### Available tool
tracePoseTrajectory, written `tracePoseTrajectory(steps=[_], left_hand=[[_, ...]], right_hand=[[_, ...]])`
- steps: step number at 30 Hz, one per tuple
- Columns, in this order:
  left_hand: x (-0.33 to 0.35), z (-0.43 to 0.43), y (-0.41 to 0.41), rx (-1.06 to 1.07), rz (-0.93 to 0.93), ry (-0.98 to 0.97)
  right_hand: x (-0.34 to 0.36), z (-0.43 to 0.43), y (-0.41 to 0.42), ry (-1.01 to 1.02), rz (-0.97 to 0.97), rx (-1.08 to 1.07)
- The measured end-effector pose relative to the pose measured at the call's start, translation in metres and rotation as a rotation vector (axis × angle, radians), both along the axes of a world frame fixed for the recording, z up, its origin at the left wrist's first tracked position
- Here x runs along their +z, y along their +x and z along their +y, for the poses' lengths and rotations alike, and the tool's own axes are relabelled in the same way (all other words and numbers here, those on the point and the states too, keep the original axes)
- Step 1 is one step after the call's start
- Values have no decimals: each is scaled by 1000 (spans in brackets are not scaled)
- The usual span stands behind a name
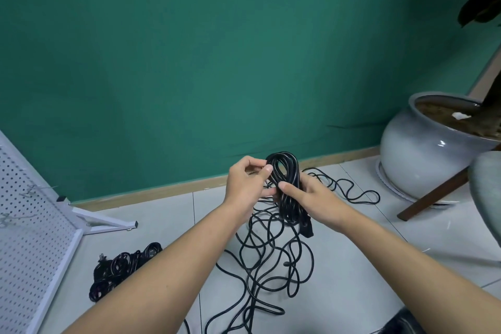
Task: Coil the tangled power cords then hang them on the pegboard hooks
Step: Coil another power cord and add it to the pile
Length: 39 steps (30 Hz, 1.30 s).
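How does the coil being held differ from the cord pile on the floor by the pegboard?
The coil is raised, gripped by the left hand and right hand; the pile lies untouched beside the pegboard. The coil forms long loops with slack trailing down; the pile is a bunched heap. Both are black cord.
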State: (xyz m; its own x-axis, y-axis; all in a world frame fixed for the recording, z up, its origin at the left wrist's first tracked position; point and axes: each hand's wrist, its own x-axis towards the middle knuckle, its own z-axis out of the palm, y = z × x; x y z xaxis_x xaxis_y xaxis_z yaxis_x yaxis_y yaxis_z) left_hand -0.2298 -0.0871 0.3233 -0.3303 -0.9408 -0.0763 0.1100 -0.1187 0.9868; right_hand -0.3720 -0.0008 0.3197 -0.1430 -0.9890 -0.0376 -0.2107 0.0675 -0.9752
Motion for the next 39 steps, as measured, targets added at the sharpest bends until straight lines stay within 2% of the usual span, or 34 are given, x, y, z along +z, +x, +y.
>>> tracePoseTrajectory(steps=[4, 5, 7, 9, 10, 12, 14, 26, 33, 39], left_hand=[[3, -3, 4, -38, -185, -318], [2, -2, 4, -35, -217, -338], [-4, 2, 3, -66, -253, -258], [-17, 4, 1, -203, -325, -165], [-24, 5, 0, -314, -398, -184], [-37, 9, -3, -562, -518, -322], [-46, 14, -7, -680, -593, -429], [-57, 1, -2, -595, -744, -817], [-51, -11, 11, -562, -708, -863], [-41, -20, 23, -576, -819, -933]], right_hand=[[0, 0, -4, -15, 33, -38], [-1, -1, -6, -22, 33, -56], [-3, -1, -11, -31, 14, -100], [-2, 0, -14, -46, -56, -131], [-1, 0, -15, -61, -101, -147], [2, 1, -17, -87, -174, -169], [4, 1, -20, -98, -225, -164], [2, -3, -28, -86, -239, -240], [1, -1, -36, -68, -206, -305], [3, -1, -36, -53, -84, -341]])
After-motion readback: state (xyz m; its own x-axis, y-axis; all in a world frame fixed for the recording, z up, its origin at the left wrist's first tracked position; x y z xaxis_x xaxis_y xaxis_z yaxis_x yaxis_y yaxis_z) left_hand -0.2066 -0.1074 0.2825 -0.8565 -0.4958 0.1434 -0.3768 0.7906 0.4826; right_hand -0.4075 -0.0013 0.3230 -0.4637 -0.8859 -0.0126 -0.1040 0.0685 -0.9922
